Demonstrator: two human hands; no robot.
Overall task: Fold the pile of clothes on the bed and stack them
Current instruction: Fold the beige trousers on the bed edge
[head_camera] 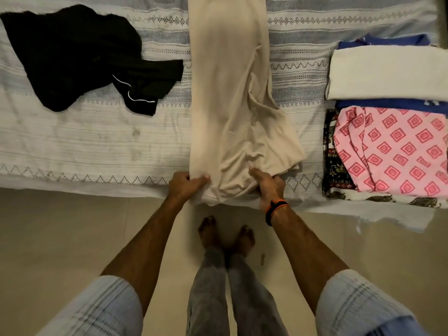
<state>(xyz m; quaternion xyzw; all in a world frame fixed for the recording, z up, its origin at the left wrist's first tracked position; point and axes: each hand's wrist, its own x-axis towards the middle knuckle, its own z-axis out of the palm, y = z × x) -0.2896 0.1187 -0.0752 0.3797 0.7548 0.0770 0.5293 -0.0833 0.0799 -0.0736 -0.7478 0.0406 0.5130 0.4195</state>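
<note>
Head view, looking down at a bed edge. Centre of frame: long beige garment (230, 98) laid lengthwise on a white patterned bedspread (97, 141), reaching from the top edge down to the bed's near edge. Left hand (185, 185) pinching the garment's near left corner, fingers curled into the cloth. Right hand (268, 184), black and orange wristband (275, 209) on the wrist, gripping the near right corner. Upper left: crumpled black garment (82, 57), unfolded. Right side: folded stack with white cloth (385, 73) over blue, and just below it a pink diamond-print piece (392, 149). Bottom: bare feet on a tan floor (60, 234).
</note>
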